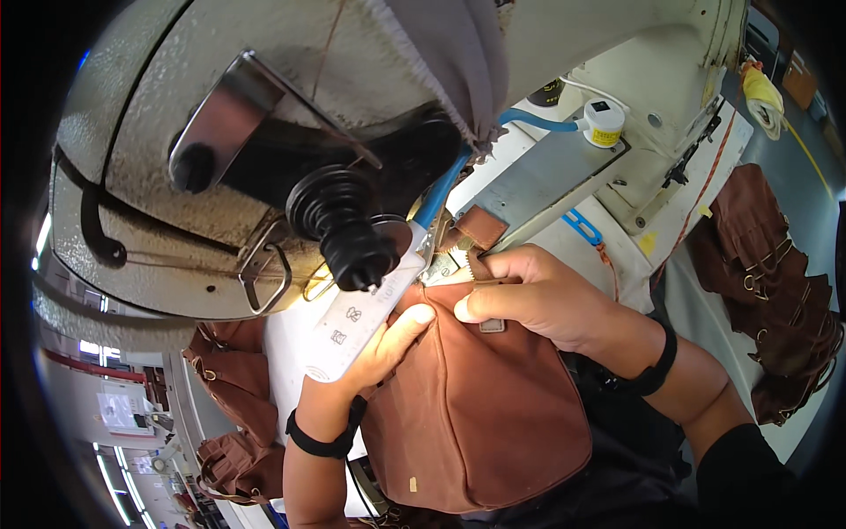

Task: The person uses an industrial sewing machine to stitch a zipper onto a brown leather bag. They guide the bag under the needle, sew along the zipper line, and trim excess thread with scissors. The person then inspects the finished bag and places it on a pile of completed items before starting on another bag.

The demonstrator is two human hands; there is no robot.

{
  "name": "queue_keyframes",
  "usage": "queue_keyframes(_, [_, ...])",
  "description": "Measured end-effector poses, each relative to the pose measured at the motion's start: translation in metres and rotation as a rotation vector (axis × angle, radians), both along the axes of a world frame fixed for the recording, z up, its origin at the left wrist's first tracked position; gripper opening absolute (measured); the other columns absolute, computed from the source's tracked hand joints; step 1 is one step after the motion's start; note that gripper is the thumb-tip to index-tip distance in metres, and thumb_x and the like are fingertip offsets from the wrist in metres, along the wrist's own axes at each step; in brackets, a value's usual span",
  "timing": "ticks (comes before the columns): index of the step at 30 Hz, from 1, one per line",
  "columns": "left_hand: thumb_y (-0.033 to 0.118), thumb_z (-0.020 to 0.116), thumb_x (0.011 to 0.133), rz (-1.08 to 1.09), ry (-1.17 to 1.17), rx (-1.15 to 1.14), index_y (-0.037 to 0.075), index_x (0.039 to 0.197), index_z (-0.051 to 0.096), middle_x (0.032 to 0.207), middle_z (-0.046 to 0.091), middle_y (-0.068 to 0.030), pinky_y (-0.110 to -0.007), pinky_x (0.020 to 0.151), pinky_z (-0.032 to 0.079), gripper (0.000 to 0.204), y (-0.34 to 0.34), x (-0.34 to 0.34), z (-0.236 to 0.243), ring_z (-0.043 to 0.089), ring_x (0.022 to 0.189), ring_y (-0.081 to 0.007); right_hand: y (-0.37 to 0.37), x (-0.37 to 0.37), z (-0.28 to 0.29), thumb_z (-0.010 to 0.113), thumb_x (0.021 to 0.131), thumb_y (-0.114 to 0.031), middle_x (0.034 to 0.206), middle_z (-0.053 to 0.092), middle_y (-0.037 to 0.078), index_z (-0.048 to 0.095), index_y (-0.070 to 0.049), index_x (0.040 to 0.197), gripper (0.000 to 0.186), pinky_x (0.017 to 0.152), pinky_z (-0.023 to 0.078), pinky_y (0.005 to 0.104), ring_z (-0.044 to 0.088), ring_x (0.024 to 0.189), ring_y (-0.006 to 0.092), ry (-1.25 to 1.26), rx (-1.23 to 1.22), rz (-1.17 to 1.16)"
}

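A brown bag hangs toward me from the sewing machine's work area, a seam running down its middle. My left hand grips the bag's upper edge, thumb on top and the other fingers largely hidden under the lamp and the fabric. Just right of it, my right hand pinches the same edge between thumb and fingers. Close beyond both hands are a brown tab and a toothed zipper end. A white lamp bar overhangs my left hand and partly covers the stitching spot.
The large sewing machine head fills the upper left, with a black tension knob jutting toward me. A white round-based lamp fitting and a blue plastic piece lie beyond. More brown bags are piled right, others left.
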State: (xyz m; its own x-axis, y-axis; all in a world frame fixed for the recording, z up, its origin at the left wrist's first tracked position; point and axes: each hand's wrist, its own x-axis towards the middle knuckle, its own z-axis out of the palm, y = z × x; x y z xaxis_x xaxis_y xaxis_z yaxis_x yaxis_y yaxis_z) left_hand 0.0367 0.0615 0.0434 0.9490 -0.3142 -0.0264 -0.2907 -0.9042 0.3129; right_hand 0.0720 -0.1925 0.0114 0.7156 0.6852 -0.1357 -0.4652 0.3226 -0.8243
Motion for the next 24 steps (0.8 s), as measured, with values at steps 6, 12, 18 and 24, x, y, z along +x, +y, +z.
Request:
queue_keyframes(6, [0.044, 0.069, 0.098, -0.009, 0.012, -0.138, 0.003, 0.103, 0.06, 0.092, 0.058, -0.0153, -0.041, 0.076, 0.045, 0.042, -0.014, 0.005, 0.01, 0.054, 0.085, -0.0298, -0.003, -0.004, 0.006, 0.069, 0.095, -0.015, 0.077, 0.06, -0.006, 0.075, 0.004, 0.102, 0.021, 0.063, 0.039, 0.023, 0.049, 0.073, 0.0017, -0.222, -0.149, -0.166])
queue_keyframes(12, [0.043, 0.072, 0.095, -0.07, -0.082, -0.034, 0.006, 0.112, 0.072, 0.101, 0.07, -0.0141, -0.041, 0.081, 0.052, 0.041, -0.011, 0.007, 0.019, 0.067, 0.091, -0.0328, -0.009, 0.0, 0.026, 0.071, 0.094, -0.017, 0.064, 0.048, -0.007, 0.063, 0.002, 0.078, 0.027, 0.054, 0.029, 0.0285, 0.037, 0.063, 0.0018, -0.53, -0.374, -0.295])
queue_keyframes(18, [0.045, 0.075, 0.092, -0.086, -0.165, -0.006, 0.006, 0.113, 0.071, 0.096, 0.067, -0.014, -0.041, 0.075, 0.05, 0.045, -0.02, 0.009, 0.031, 0.065, 0.085, -0.0329, -0.002, -0.001, 0.025, 0.071, 0.095, -0.017, 0.063, 0.059, 0.007, 0.062, 0.005, 0.087, 0.025, 0.056, 0.039, 0.0354, 0.048, 0.06, 0.0095, -0.667, -0.536, -0.406])
queue_keyframes(24, [0.032, 0.078, 0.092, -0.039, -0.034, -0.328, 0.007, 0.134, 0.068, 0.126, 0.073, -0.0154, -0.042, 0.092, 0.056, 0.05, -0.015, 0.007, 0.025, 0.069, 0.106, -0.0389, 0.007, -0.007, 0.016, 0.072, 0.094, -0.012, 0.078, 0.07, 0.009, 0.064, 0.004, 0.1, 0.018, 0.064, 0.047, 0.032, 0.058, 0.067, 0.0098, -0.667, -0.475, -0.493])
